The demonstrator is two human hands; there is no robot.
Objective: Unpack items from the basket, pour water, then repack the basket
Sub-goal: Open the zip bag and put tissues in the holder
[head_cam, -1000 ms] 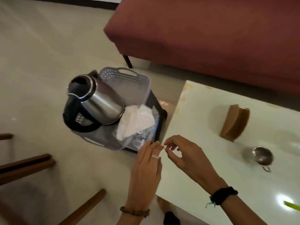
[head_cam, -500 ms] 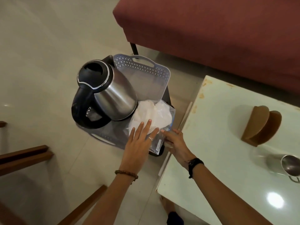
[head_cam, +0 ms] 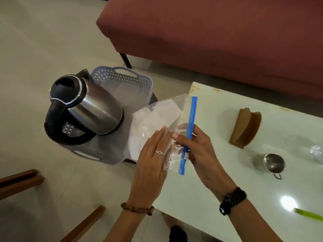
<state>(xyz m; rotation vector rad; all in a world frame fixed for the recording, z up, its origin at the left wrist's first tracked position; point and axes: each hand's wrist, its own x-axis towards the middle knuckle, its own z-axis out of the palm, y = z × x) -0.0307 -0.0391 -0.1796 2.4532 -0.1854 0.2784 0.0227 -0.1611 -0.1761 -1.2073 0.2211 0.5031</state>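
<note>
Basket point(head_cam: 111, 155) of grey plastic sits on the floor just left of the white bench point(head_cam: 244, 180), with a steel kettle point(head_cam: 83, 109) standing inside it. A clear zip bag point(head_cam: 160, 123) holding white contents is lifted between basket and bench — the right hand point(head_cam: 197, 149) pinches its blue seal strip point(head_cam: 188, 135), the left hand point(head_cam: 150, 165) lies flat-fingered against the bag's side. A steel cup point(head_cam: 274, 164) stands on the bench, well apart.

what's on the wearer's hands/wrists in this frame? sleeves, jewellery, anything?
No sleeves: both forearms are bare. The left hand has a small silver ornamental ring on one finger and a brown beaded bracelet at the wrist. The right hand has no visible ring; its wrist carries a black band that looks knotted or braided.
</note>
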